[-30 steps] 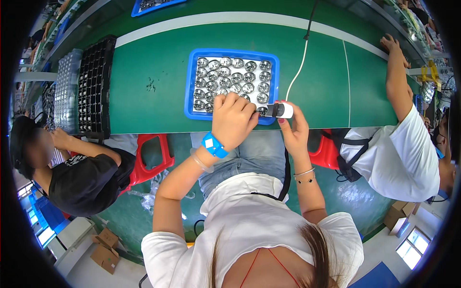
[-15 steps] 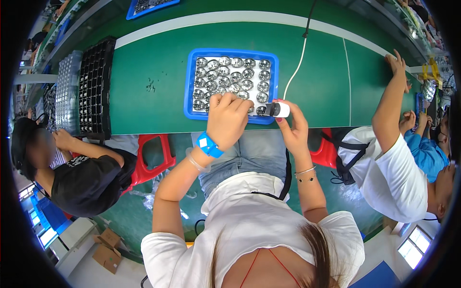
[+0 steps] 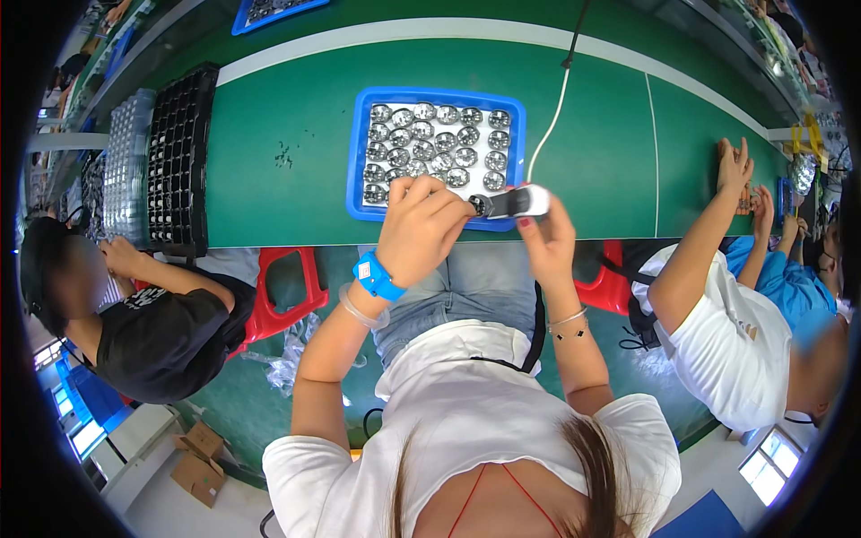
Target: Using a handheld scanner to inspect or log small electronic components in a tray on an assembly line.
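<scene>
Near the front edge of a blue tray [image 3: 356,161], my left hand [image 3: 420,220] pinches a small round silvery part [image 3: 478,205] at its fingertips. Closed around a white and black hand tool [image 3: 520,203], my right hand [image 3: 550,231] holds the dark end against or right beside that part; actual contact is hard to make out. A white cable [image 3: 549,134] runs from the tool toward the far side of the table. On the tray's white lining sit rows of similar shiny round parts [image 3: 446,141]. My left fingers hide some of the nearest ones.
Small dark bits [image 3: 284,155] lie on the green table [image 3: 269,99]. Black gridded trays [image 3: 179,161] and clear trays [image 3: 127,170] stand at the left. A person in black [image 3: 170,332] sits left, one in white [image 3: 726,332] right. Another blue tray [image 3: 278,13] is at the back.
My left hand has shifted slightly, and a round part now shows at its fingertips. The tool has turned its dark end toward that part. The right-hand person's arms have moved.
</scene>
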